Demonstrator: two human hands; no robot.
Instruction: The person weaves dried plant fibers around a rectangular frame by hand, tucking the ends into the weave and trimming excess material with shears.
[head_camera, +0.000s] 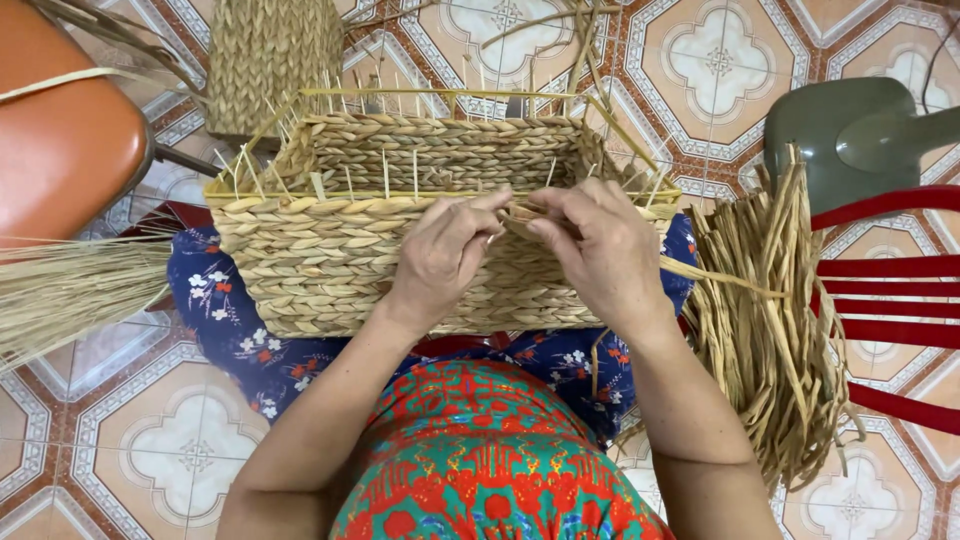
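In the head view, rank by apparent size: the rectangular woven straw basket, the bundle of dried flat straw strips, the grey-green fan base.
1. Rectangular woven straw basket
2. Bundle of dried flat straw strips
3. Grey-green fan base, partly cut off, so unsure.

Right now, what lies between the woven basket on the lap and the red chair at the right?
In the head view, a bundle of dried straw strands hangs between the basket and the red chair.
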